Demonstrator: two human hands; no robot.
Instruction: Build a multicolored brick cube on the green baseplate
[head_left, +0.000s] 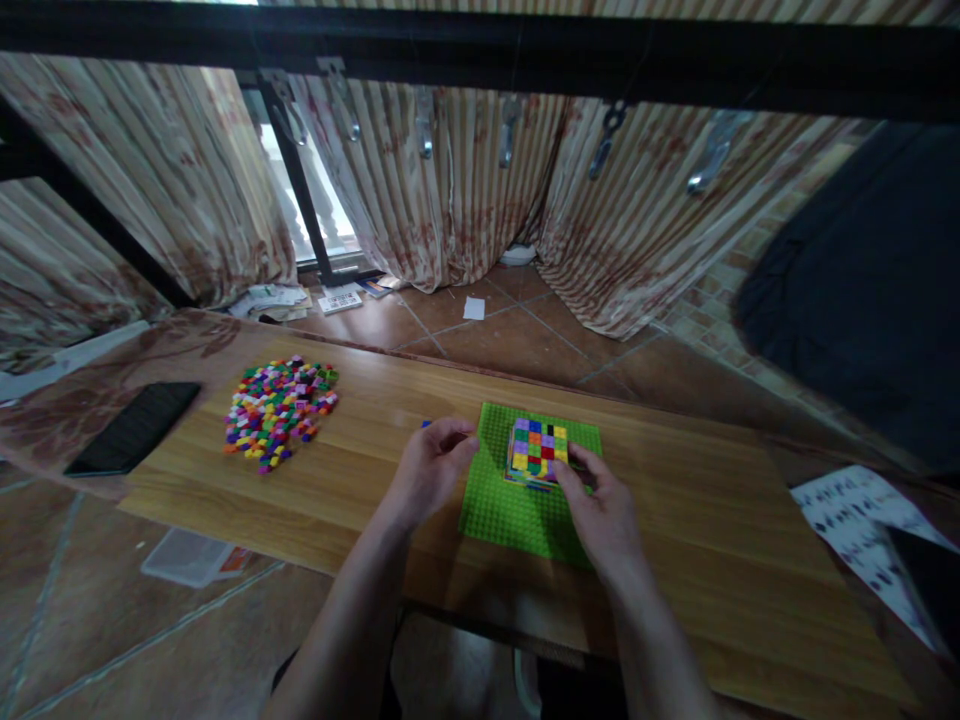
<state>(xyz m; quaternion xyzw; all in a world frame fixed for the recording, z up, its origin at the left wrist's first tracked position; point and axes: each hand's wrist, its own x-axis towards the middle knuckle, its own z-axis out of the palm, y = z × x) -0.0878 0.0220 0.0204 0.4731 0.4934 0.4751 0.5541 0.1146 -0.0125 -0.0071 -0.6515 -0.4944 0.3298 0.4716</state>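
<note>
A block built of many small coloured bricks (536, 445) stands on a green baseplate (487, 520). My right hand (606, 510) is at the block's right side, thumb against its near right corner and fingers curled behind that side. Just left of the baseplate's edge is my left hand (433, 470), apart from the block. Its thumb and fingers are bent together in a pinch; whatever lies between them is too small to make out. A bit of blue (426, 424), perhaps a loose brick, shows behind the left hand.
A heap of loose coloured bricks (277, 410) lies on the wooden board (360, 400) to the left. Beyond it is a black flat object (135, 428). A printed sheet (862, 535) lies at the right. A clear plastic box (186, 556) rests on the floor.
</note>
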